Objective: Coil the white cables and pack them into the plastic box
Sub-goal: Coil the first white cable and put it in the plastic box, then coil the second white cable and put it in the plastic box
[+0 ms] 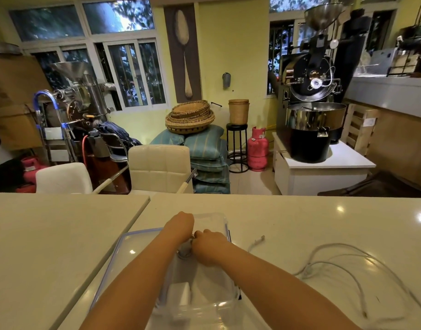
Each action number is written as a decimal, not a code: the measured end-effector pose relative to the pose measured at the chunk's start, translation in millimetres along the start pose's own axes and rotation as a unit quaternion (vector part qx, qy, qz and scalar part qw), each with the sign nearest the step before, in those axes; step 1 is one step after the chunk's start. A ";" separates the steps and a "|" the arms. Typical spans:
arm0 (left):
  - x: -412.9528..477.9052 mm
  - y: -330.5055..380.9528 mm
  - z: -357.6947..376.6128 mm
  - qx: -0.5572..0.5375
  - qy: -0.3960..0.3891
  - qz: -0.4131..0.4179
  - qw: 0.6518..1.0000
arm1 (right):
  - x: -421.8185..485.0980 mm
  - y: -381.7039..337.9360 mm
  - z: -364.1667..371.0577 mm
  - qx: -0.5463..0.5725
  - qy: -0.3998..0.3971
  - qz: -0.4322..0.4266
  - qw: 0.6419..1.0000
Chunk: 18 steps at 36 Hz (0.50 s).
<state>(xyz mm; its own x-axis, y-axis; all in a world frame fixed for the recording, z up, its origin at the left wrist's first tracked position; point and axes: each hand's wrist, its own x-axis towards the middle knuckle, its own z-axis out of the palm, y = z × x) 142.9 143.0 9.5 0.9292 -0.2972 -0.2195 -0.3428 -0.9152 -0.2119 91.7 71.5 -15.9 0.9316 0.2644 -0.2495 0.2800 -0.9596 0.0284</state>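
Note:
A clear plastic box [216,306] stands on the white counter in front of me. Both hands reach into its far half. My left hand [180,225] and my right hand [208,242] are closed together on a small coiled white cable [185,251] inside the box. A white power adapter [179,294] lies in the near part of the box. The box's lid [123,256], clear with a blue rim, lies flat at the box's left. A loose white cable [342,265] sprawls in loops on the counter to the right, and a short white cable end [257,241] lies near the box.
The white counter [300,215] has a seam at the left with a second slab [50,229]. Beyond its far edge stand two white chairs [159,165], stacked cushions, woven baskets, a pink gas cylinder [258,151] and a coffee roaster [311,110].

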 end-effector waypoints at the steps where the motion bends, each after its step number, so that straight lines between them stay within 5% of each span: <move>1: -1.4 -0.5 -2.3 0.002 -0.007 -0.003 1.000 | -1.2 0.2 -2.5 -0.003 -0.006 -0.002 1.000; 9: -2.9 -5.5 -31.3 0.007 -0.015 0.006 1.000 | -20.2 21.4 -40.4 0.065 0.028 -0.021 0.997; 18: -9.6 17.2 -46.8 -0.153 0.102 0.050 0.982 | -68.3 91.1 -74.0 0.108 0.106 0.017 0.988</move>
<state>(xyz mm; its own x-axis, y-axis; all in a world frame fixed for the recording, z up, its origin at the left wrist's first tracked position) 134.5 117.4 52.5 0.9117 -0.4103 -0.0223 -0.4061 -0.9080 0.1030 70.8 -26.9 75.4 0.9735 0.2247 -0.0421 0.2137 -0.9600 -0.1808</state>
